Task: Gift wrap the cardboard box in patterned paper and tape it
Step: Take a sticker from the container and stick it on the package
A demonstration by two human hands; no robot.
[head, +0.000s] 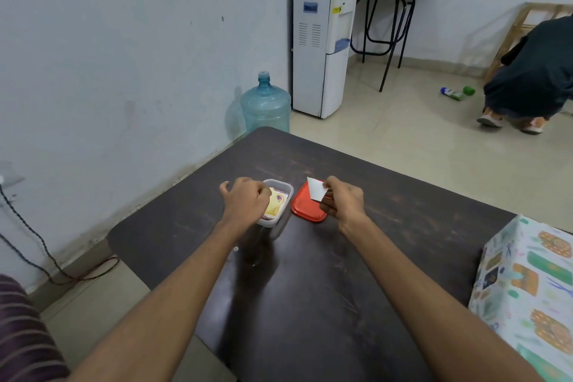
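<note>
Can't make out anything under the left hand (246, 200) in the clear tub (283, 185). Too blurry to read the yellow packet (274, 203) just right of it. Partly hidden under the right hand (342, 200): red lid (305, 209), ditto one corner of the pinched white slip (316, 190). Far right of that hand, wrapped box (527, 288) chopped by the frame edge.

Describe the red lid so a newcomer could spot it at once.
Start at the dark wooden table in front of the person. Near its middle sits a clear plastic tub, and the red lid lies flat just to the tub's right, partly hidden by the right hand pinching a white paper slip. It is the only red, flat, round-cornered piece there.
</note>
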